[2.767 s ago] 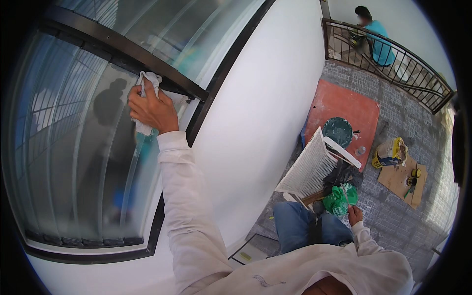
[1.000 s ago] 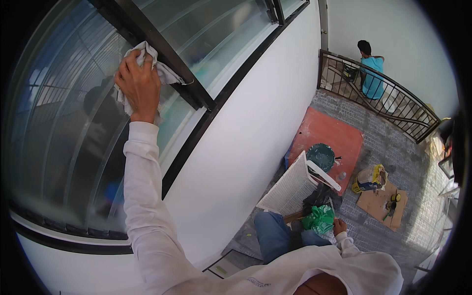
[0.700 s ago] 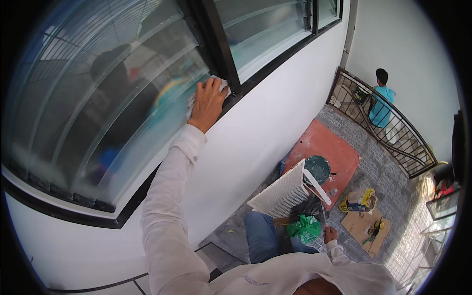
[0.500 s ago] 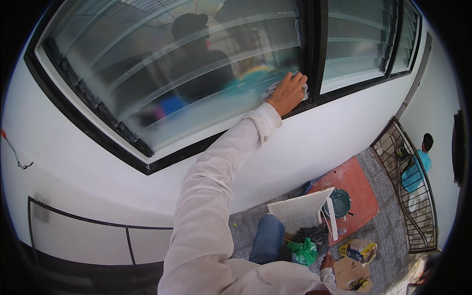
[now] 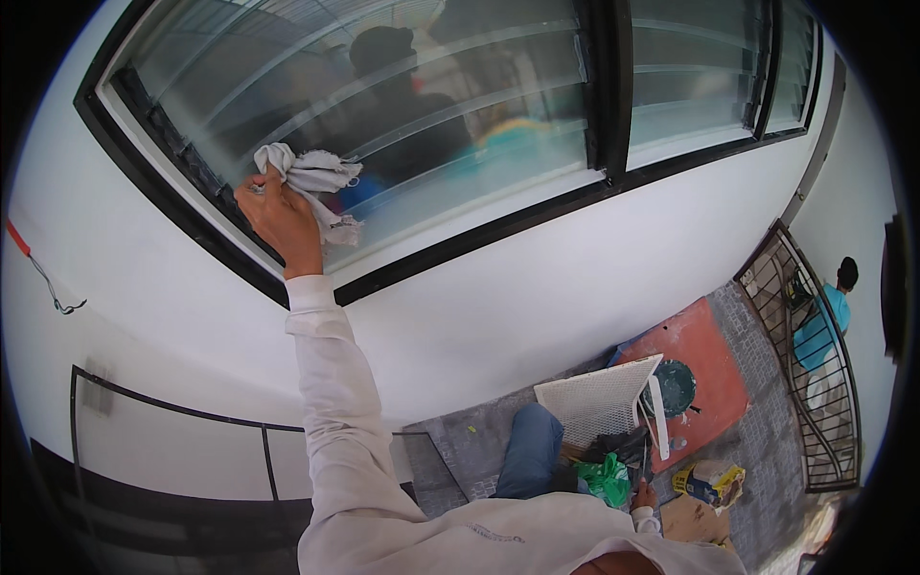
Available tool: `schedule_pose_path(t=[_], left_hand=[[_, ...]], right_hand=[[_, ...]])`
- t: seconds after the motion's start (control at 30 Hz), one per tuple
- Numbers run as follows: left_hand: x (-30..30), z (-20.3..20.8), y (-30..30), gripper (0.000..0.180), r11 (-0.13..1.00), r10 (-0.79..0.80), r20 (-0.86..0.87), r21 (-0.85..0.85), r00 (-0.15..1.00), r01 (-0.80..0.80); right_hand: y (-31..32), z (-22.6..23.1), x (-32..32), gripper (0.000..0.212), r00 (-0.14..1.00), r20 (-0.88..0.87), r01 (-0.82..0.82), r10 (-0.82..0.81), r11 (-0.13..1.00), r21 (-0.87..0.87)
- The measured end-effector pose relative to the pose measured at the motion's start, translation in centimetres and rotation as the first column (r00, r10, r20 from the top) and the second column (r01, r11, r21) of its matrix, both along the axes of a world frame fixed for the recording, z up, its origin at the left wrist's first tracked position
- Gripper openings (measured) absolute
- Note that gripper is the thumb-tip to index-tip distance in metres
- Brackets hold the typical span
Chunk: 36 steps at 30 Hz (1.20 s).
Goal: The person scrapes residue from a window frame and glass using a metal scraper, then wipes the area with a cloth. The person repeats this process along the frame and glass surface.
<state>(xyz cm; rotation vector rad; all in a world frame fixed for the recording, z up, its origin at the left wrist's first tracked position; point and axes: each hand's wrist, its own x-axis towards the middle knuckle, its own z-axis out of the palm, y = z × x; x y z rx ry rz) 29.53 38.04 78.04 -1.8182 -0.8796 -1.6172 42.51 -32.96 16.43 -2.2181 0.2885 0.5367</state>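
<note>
Left hand [image 5: 280, 218], left of centre in the frame: grip closed, thumb and fingers pinching a bunched cloth [image 5: 311, 172]. Cloth: pale grey, frayed at the edge, its loose ends spread to the right; it lay over the lower left part of the window [image 5: 479, 105], though firm contact with the glass could not be told. Window: frosted louvres in a black frame [image 5: 613, 96], upper half of the frame, with a dark reflection at its middle. Wall [image 5: 537, 278]: white, below the window. Wire [image 5: 46, 278]: red-ended, far left. Right hand [image 5: 645, 497], lower right: small in view, beside a green bag [image 5: 604, 481]; how far its grip was closed, and on what, could not be told. Also at lower right: one black bag [image 5: 621, 446], one white mesh panel [image 5: 594, 398], tilted; one dark green basin [image 5: 678, 383] on a red board [image 5: 724, 379]; one yellow-and-blue sack [image 5: 709, 482] near a piece of cardboard [image 5: 692, 520]. Far right: a dark railing [image 5: 856, 441], and behind it a person [image 5: 826, 326] in turquoise.
</note>
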Motion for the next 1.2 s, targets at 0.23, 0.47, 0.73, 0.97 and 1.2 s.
schedule_pose_path(t=[0.23, 0.47, 0.73, 0.97, 1.2], left_hand=[[-1.3, -2.0, 1.5, 0.039, 0.970, 0.211, 0.363, -0.189, 0.908, -0.150], [13.8, -2.1, -2.4, 0.035, 0.962, -0.273, 0.205, 0.072, 0.940, 0.263], [0.1, -0.8, 2.8, 0.021, 0.989, 0.000, 0.293, 0.140, 0.956, -0.042], [13.6, -1.8, -0.5, 0.035, 0.987, -0.134, 0.581, 0.004, 0.803, 0.162], [27.2, -0.8, -7.2, 0.038, 0.905, -0.408, -0.050, 0.111, 0.912, 0.411]], right_hand=[[-1.1, 2.7, 1.4, 0.055, 0.991, 0.131, -0.040, 0.030, 0.997, 0.071], [-1.5, 2.9, 1.6, 0.052, 0.990, 0.140, -0.003, -0.025, 0.982, 0.191], [-0.5, 0.4, 1.4, 0.048, 0.998, 0.063, 0.010, -0.018, 0.993, 0.116], [-1.0, 2.8, -2.5, 0.049, 0.988, 0.095, 0.114, -0.122, 0.990, 0.087], [-0.3, 4.2, -2.7, 0.051, 0.992, 0.123, 0.019, -0.021, 1.000, 0.019]])
